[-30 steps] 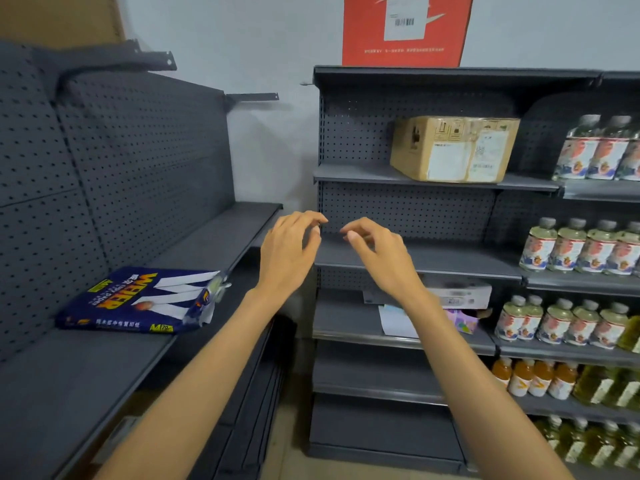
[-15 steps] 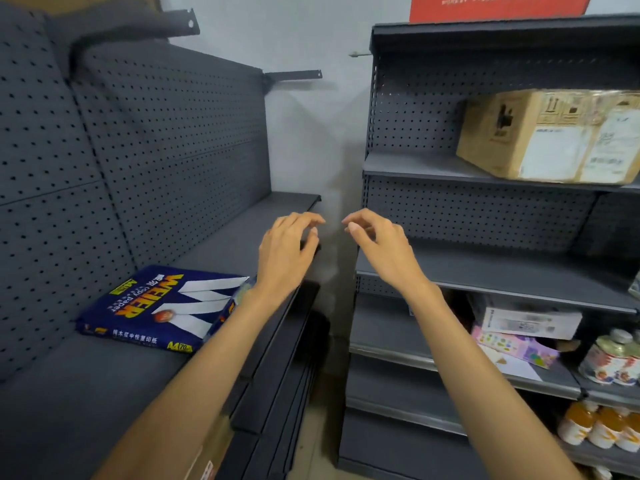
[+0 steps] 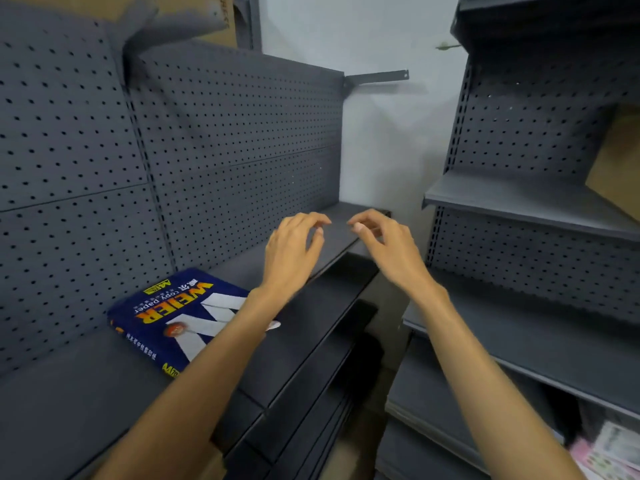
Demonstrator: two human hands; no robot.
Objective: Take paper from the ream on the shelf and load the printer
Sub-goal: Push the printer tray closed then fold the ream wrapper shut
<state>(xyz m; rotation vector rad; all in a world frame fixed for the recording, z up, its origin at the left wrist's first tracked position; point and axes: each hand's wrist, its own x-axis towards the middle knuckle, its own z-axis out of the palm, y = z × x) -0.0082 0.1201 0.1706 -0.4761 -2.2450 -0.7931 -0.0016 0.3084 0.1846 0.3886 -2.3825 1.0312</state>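
A dark blue ream of copy paper [image 3: 173, 317] with yellow lettering lies flat on the grey shelf [image 3: 69, 393] at my left. My left forearm crosses over its right end. My left hand [image 3: 294, 251] hovers beyond the ream, above the shelf's far part, fingers curled and apart, holding nothing. My right hand [image 3: 388, 247] floats just to its right, level with it, also empty with loosely bent fingers. The two hands are apart and touch nothing. No printer is in view.
A grey pegboard back panel [image 3: 173, 150] rises behind the left shelf. Another grey shelving unit [image 3: 536, 209] stands at the right, with a cardboard box [image 3: 620, 164] at its edge and paper packets [image 3: 606, 455] low at the right. Dark shelf boards [image 3: 311, 358] step down between the units.
The view has swung left and closer to the left shelf, so the ream now appears larger and nearer my left arm. Both hands keep the same empty, raised pose.
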